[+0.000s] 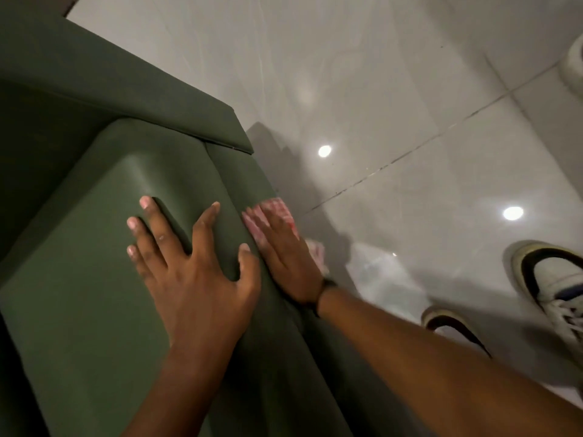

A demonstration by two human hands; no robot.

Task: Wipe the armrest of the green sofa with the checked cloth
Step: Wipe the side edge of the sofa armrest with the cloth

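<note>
The green sofa's armrest (94,279) fills the lower left, with its top face toward me. My left hand (189,263) lies flat on that top face with fingers spread and the thumb hooked over the right edge. My right hand (285,257) presses the red-and-white checked cloth (277,209) flat against the armrest's outer side, just below that edge. The cloth shows beyond my fingertips and beside my palm; the rest is hidden under the hand. A dark band circles my right wrist.
The sofa's back (110,89) runs across the upper left. Glossy grey floor tiles (410,121) spread to the right. My white-and-black sneakers (555,285) stand on the floor at the lower right. Another white shoe (575,67) sits at the right edge.
</note>
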